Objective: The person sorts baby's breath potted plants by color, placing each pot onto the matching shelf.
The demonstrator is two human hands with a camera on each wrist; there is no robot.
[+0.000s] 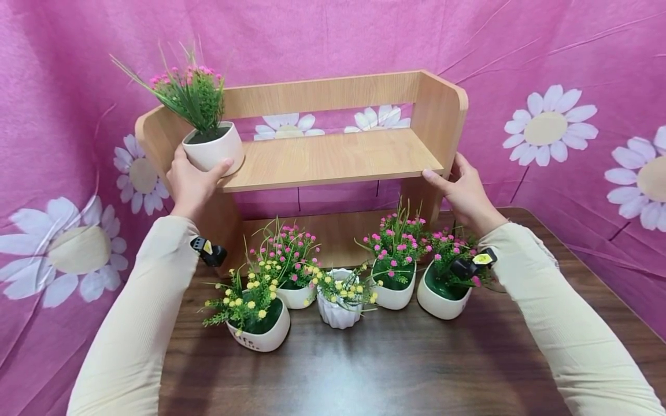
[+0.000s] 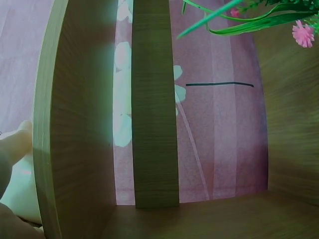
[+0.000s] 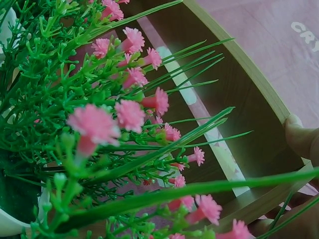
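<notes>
One pot [image 1: 224, 151] of pink flowers [image 1: 205, 71] sits at the upper left of a wooden shelf [image 1: 333, 157] in the head view, the left hand [image 1: 195, 182] clamped round it. The right hand [image 1: 466, 193] grips the shelf's right side. Five more pots [image 1: 340, 316] stand before it on a table [image 1: 338, 375]. Left wrist view: shelf boards, part of the hand at left. Right wrist view: pink blooms [image 3: 94, 124] partly cover the shelf; a thumb [image 3: 301, 135] touches its edge.

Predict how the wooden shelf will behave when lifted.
The wooden shelf should stay stiff, judging by its flat, boxy build. It may feel heavier on the left, where a tall potted plant stands; tilting could tip that plant.
</notes>
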